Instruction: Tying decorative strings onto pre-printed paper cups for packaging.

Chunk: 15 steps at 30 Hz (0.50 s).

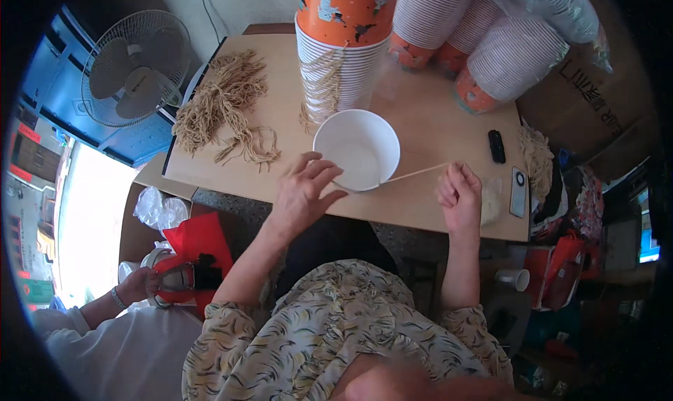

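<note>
A white paper bucket (359, 148) stands at the front of the table with its open mouth toward me. My left hand (301, 191) grips it at the near left of the rim, fingers curled and thumb along the near side. To the right, my right hand (460, 194) is closed in a pinch on a tan cord (418, 172). The cord runs taut from those fingers to the bucket's near right side. Behind the bucket rises a tall stack of orange-printed paper buckets (343, 22), with cord loops hanging down its front.
A heap of tan cords (228, 99) lies on the table's left. More bucket stacks (515, 57) in clear plastic fill the back right. A black object (496, 146) and a phone-like device (518, 191) lie at right. A fan (137, 68) and another person's hand (140, 284) are left.
</note>
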Each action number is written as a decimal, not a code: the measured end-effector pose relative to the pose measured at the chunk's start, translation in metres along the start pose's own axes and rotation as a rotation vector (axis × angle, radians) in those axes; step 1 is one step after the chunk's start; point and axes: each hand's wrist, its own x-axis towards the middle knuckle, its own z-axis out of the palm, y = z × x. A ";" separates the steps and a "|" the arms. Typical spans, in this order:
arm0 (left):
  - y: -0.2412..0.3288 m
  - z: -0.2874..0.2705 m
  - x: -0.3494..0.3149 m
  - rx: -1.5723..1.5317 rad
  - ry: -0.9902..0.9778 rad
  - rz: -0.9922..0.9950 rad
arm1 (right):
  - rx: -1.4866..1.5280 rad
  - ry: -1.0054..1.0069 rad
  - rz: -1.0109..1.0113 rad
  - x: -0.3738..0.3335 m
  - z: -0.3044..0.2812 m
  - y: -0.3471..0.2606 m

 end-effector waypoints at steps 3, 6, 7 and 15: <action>-0.002 0.016 -0.004 -0.025 -0.047 0.021 | 0.021 0.030 0.033 0.010 -0.001 0.003; 0.023 0.038 0.005 -0.121 -0.001 0.001 | 0.238 -0.026 0.077 0.017 0.014 0.012; 0.035 0.044 0.012 -0.177 0.067 -0.003 | 0.270 -0.044 0.098 0.018 0.016 0.017; 0.069 0.072 0.003 -1.161 -0.335 -0.567 | 0.355 -0.057 0.137 0.015 0.042 0.036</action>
